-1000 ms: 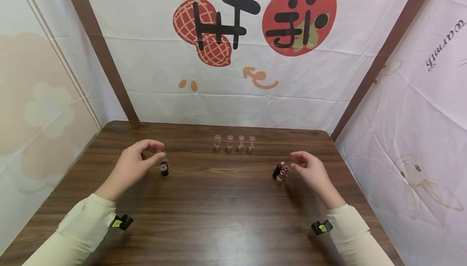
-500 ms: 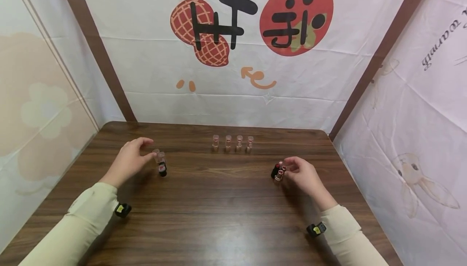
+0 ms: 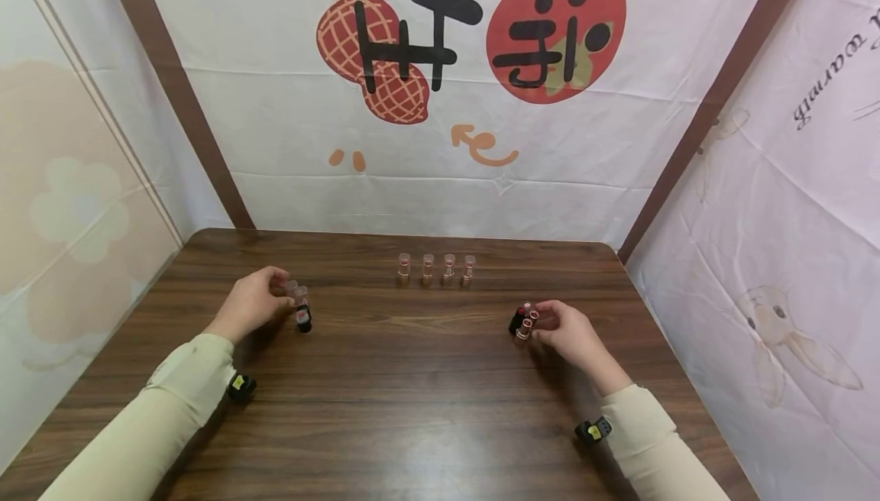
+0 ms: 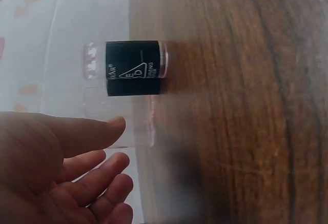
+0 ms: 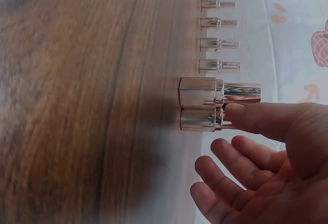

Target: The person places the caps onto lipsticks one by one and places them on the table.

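Observation:
My left hand [image 3: 256, 304] is at the left of the table, beside a small group of lipsticks with clear caps [image 3: 302, 295] and black tubes [image 3: 304, 321]. In the left wrist view its thumb overlaps a clear tube [image 4: 137, 119], fingers loosely bent and apart; a black tube [image 4: 133, 67] with white lettering stands beyond. On the right, my right hand [image 3: 564, 331] is next to a cluster of uncapped lipsticks, black [image 3: 517, 321] and gold [image 3: 524, 329]. The right wrist view has the thumb tip against a gold lipstick [image 5: 200, 118], with the other fingers spread apart from it.
Several small clear-capped lipsticks [image 3: 428, 266] stand in a row at the back middle of the brown wooden table [image 3: 412, 379]. Printed white cloth [image 3: 289, 111] hangs behind and along both sides. Black cameras [image 3: 242, 386] are strapped to the wrists.
My left hand has shifted left and back from the front clear cap to the tube behind it. The right hand has moved left, up against the lipstick cluster.

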Tool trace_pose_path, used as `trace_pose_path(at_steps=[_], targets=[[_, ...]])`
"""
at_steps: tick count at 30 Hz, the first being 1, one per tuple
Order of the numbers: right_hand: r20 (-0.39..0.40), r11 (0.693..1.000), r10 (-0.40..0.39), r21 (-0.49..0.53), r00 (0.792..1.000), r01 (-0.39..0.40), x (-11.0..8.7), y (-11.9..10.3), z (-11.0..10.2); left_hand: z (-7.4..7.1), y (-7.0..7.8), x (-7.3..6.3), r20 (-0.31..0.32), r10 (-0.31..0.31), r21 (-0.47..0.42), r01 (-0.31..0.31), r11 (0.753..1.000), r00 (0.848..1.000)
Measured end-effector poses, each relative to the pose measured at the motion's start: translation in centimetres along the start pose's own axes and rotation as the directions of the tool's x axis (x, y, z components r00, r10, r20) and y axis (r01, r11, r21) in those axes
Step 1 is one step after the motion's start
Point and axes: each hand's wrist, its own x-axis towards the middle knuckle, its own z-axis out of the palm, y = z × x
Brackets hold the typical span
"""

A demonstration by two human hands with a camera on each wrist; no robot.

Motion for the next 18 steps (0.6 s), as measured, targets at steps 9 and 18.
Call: trace_pose_path(at_steps=[9, 18], targets=[[-0.002, 0.999, -0.011, -0.034, 1.0, 0.011, 0.5, 1.2, 0.3, 0.9, 0.0, 0.5, -0.031, -0.033, -0.007, 0.033, 0.999, 0.999], [-0.004, 0.999, 0.012, -0.047, 1.0, -0.013, 0.6, 1.6, 0.7, 1.2, 0.0, 0.5, -0.045, -0.048, -0.006, 0.047, 0.999, 0.998]])
